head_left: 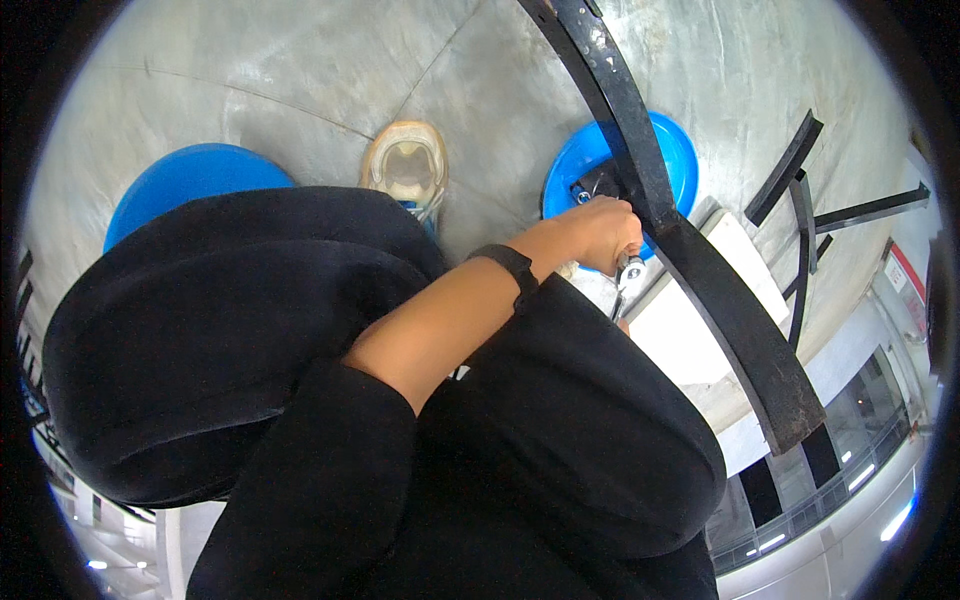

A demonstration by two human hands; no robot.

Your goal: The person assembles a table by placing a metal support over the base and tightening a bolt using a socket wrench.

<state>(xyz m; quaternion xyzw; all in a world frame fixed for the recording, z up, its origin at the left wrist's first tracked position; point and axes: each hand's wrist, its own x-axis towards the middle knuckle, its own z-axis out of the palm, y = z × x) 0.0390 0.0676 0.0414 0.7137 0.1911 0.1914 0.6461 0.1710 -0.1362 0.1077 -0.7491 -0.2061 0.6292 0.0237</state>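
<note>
Beside the black bar (704, 270), likely heavy, rigid and best held mid-length, the left hand (604, 234) clenches its fingers, contents indeterminable; the right hand's (623, 326) grip is hidden.

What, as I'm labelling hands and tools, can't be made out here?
All in the head view:
Right hand: hidden behind the right thigh, save perhaps a sliver of skin.
Left hand: its own back hides the palm and exact grip.
Silver tool: its lower end is hidden by the thigh.
Black bar: upper end cut off by the top edge.
Dark object over the blue disc: partly behind the bar, too small to identify.
</note>
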